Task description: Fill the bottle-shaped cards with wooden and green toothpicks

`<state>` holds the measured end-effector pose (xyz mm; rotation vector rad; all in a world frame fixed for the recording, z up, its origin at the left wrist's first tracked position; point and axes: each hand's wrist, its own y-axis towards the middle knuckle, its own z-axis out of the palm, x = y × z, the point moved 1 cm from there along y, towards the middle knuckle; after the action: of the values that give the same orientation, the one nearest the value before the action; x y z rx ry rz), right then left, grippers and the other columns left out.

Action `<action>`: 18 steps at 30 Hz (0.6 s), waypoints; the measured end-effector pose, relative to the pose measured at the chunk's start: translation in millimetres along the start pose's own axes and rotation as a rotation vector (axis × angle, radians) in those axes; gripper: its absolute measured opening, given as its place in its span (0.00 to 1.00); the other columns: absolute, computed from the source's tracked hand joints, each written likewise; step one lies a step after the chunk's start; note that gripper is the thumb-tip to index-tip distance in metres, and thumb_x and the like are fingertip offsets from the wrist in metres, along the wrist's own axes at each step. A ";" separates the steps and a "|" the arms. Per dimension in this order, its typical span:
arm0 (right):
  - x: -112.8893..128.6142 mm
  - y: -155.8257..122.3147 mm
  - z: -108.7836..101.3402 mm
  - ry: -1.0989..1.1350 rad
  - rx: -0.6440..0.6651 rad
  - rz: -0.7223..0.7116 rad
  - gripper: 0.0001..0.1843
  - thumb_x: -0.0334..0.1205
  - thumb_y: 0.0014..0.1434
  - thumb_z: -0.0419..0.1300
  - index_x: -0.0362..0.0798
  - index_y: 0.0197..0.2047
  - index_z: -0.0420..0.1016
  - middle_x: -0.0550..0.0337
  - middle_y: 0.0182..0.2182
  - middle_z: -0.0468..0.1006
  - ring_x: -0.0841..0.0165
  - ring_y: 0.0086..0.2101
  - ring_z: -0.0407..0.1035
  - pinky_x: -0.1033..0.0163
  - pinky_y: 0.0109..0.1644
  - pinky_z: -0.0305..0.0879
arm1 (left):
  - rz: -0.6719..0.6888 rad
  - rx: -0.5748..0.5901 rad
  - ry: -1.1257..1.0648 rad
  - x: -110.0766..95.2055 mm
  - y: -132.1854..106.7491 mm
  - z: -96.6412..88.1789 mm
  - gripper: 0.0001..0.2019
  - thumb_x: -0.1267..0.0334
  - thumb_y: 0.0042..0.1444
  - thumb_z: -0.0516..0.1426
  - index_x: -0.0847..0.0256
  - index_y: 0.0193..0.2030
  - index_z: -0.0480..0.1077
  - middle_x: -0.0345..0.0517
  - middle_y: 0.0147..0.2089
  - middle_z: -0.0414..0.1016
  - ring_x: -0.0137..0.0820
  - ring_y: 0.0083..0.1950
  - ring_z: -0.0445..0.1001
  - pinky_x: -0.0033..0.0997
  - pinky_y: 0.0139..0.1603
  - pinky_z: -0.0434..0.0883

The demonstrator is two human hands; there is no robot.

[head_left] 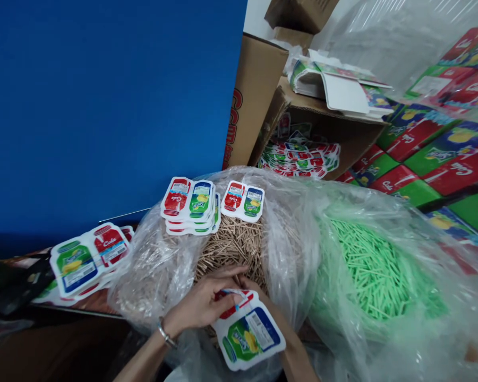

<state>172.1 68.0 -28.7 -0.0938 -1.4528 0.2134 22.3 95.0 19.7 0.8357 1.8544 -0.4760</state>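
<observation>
My left hand [201,305], a bracelet at its wrist, pinches the top edge of a printed card pack [249,331] showing a red can and a green-and-blue can. My right hand [258,292] is mostly hidden behind that pack; only a fingertip and the forearm show, seemingly supporting it from beneath. Both hands hover over a clear plastic bag of tan wooden sticks [233,246]. On those sticks rest a stack of the same packs [189,204] and a single pack [242,200].
A second clear bag holds green sticks [372,276] at right. More packs lie at left [83,262] and fill an open cardboard box [302,154] behind. Printed cartons under plastic wrap [442,154] stand at far right. A blue panel [103,106] fills the upper left.
</observation>
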 end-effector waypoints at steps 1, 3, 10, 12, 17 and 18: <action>-0.4 -0.9 1.0 0.045 0.001 0.032 0.15 0.52 0.45 0.64 0.49 0.25 0.73 0.66 0.18 0.70 0.67 0.23 0.67 0.60 0.32 0.67 | -0.020 -0.038 0.004 0.3 -2.4 -2.1 0.10 0.62 0.59 0.54 0.60 0.37 0.76 0.54 0.61 0.67 0.42 0.62 0.62 0.42 0.62 0.57; 0.4 -2.5 1.4 0.143 -0.013 0.098 0.15 0.54 0.48 0.62 0.49 0.28 0.73 0.66 0.19 0.70 0.69 0.22 0.66 0.62 0.29 0.66 | -0.071 -0.128 -0.017 -1.4 -9.6 -7.7 0.10 0.62 0.59 0.53 0.61 0.37 0.76 0.54 0.59 0.69 0.42 0.60 0.64 0.42 0.60 0.58; 16.3 -5.9 3.3 0.496 -0.124 0.231 0.19 0.45 0.43 0.69 0.47 0.38 0.74 0.64 0.28 0.72 0.73 0.28 0.69 0.67 0.34 0.64 | -0.005 0.217 -0.127 -10.6 -34.2 5.5 0.10 0.63 0.58 0.55 0.64 0.35 0.77 0.50 0.34 0.79 0.33 0.36 0.75 0.27 0.39 0.68; 17.0 -9.5 8.2 0.607 -0.111 0.271 0.18 0.43 0.40 0.71 0.45 0.35 0.74 0.63 0.28 0.73 0.72 0.29 0.70 0.66 0.37 0.65 | -0.040 0.240 -0.114 -5.7 -33.7 16.6 0.11 0.63 0.58 0.55 0.65 0.36 0.77 0.50 0.34 0.79 0.32 0.34 0.74 0.25 0.36 0.67; 12.3 -18.8 16.9 0.690 -0.052 0.260 0.18 0.44 0.43 0.70 0.46 0.35 0.73 0.65 0.25 0.72 0.72 0.28 0.70 0.66 0.36 0.64 | -0.218 0.085 -0.162 7.6 -28.1 29.4 0.16 0.57 0.59 0.53 0.66 0.31 0.76 0.44 0.28 0.74 0.27 0.27 0.68 0.21 0.25 0.64; 12.1 -19.7 17.0 0.680 -0.040 0.244 0.18 0.45 0.43 0.70 0.47 0.35 0.73 0.65 0.25 0.72 0.72 0.28 0.70 0.65 0.36 0.64 | -0.223 0.087 -0.191 8.2 -27.8 30.3 0.15 0.56 0.58 0.53 0.65 0.32 0.76 0.44 0.28 0.74 0.27 0.27 0.68 0.21 0.25 0.64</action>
<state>158.2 50.1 -11.1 -0.3434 -0.7655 0.3151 19.2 59.0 -1.7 0.6188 1.7666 -0.7554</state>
